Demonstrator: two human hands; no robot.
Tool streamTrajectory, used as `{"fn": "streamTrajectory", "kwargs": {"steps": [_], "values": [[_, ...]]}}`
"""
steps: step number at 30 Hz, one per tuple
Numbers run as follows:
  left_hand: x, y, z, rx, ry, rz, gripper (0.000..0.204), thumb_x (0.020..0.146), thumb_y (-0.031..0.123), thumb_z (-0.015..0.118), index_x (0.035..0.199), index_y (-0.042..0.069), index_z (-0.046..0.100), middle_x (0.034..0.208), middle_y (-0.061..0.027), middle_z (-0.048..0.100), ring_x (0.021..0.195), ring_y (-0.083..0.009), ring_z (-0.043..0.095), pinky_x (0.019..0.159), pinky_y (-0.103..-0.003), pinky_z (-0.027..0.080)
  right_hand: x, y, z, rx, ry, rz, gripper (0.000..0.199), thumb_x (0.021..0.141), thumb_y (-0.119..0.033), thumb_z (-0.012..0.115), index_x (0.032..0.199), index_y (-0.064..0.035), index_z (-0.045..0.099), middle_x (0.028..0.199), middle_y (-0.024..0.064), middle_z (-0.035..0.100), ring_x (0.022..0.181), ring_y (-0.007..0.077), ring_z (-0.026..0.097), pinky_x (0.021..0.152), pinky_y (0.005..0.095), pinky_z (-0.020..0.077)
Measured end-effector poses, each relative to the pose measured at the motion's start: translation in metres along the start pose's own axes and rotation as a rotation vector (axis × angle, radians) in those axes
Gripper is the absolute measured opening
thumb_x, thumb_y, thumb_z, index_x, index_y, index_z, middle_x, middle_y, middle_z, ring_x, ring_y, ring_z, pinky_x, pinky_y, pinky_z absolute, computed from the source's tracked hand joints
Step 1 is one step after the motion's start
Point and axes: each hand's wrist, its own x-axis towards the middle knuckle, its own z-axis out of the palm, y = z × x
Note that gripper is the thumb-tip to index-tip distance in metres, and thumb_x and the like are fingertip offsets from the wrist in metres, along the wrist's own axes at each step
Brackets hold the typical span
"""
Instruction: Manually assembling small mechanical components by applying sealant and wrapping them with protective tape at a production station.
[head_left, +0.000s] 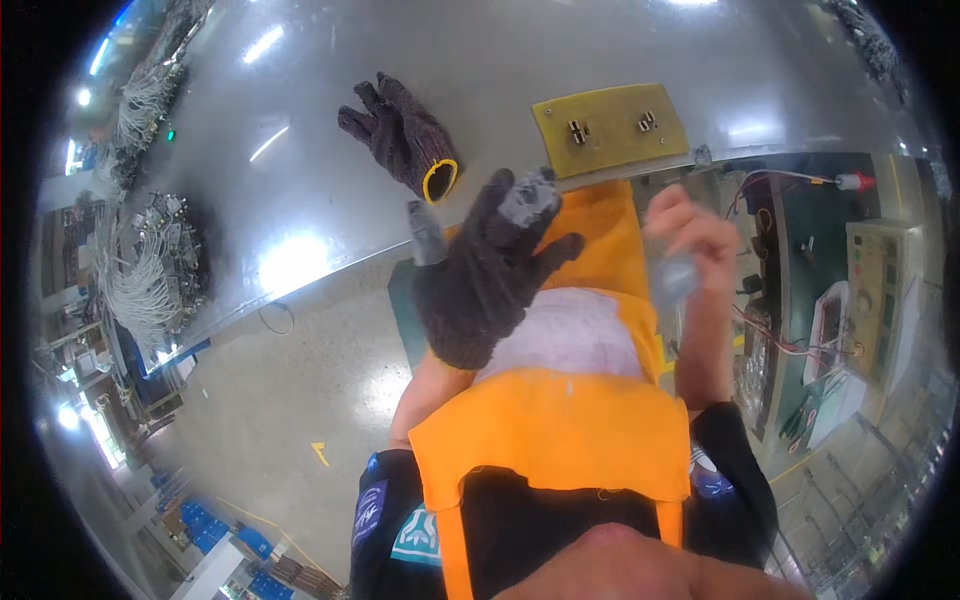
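Note:
My left hand wears a dark knitted glove with grey fingertips and is raised with its fingers spread, holding nothing. My right hand is bare and curled around a small greyish thing that is too blurred to name. A second dark glove with a yellow cuff lies on the shiny steel table, beyond my left hand. A yellow-green board with two small metal parts lies on the table near its edge, above my right hand. I wear an orange apron.
Bundles of white cables lie at the table's left. A green bench with a beige test instrument, red wires and a red-tipped probe stands at the right. Blue crates sit on the concrete floor at lower left.

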Motion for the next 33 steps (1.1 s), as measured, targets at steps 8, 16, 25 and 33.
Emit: {"fn": "streamTrajectory", "kwargs": {"steps": [8,16,25,33], "values": [[0.013,-0.016,-0.002,-0.226,-0.034,-0.199,0.061,0.088,0.052,0.033,0.126,0.005,0.038,0.125,-0.0159,0.045,0.116,-0.0354,0.043,0.096,-0.051,0.035,-0.001,0.000,-0.061,0.074,0.401,0.239,0.015,0.077,-0.013,0.057,0.089,-0.0026,0.055,0.085,0.0072,0.055,0.075,0.0148,0.050,0.064,0.0227,0.0393],[0.017,-0.022,0.006,-0.243,-0.073,-0.196,0.044,0.088,0.022,0.045,0.129,0.010,0.035,0.129,-0.0116,0.041,0.118,-0.0311,0.042,0.094,-0.045,0.041,0.015,0.007,-0.118,-0.618,0.648,0.292,0.018,0.079,-0.003,0.050,0.096,0.0004,0.056,0.089,0.0025,0.055,0.083,0.0119,0.052,0.076,0.0237,0.0402],[0.038,-0.034,0.003,0.072,-0.149,-0.191,0.044,0.084,0.015,0.055,0.123,0.008,0.038,0.107,-0.0078,0.049,0.086,-0.0175,0.051,0.068,-0.028,0.047,0.033,0.028,-0.151,-0.558,0.689,0.410,0.016,0.075,-0.004,0.050,0.087,-0.0001,0.060,0.079,0.0013,0.057,0.073,0.0090,0.051,0.062,0.0215,0.0402],[0.055,-0.050,0.007,-0.029,-0.064,-0.338,0.034,0.088,0.036,0.049,0.105,0.006,0.051,0.096,-0.0045,0.056,0.077,-0.0180,0.053,0.064,-0.031,0.046,0.032,0.035,-0.183,-0.362,0.707,0.546,0.018,0.079,-0.012,0.057,0.092,-0.0010,0.062,0.079,0.0023,0.059,0.064,0.0087,0.052,0.055,0.0204,0.0402]]}}
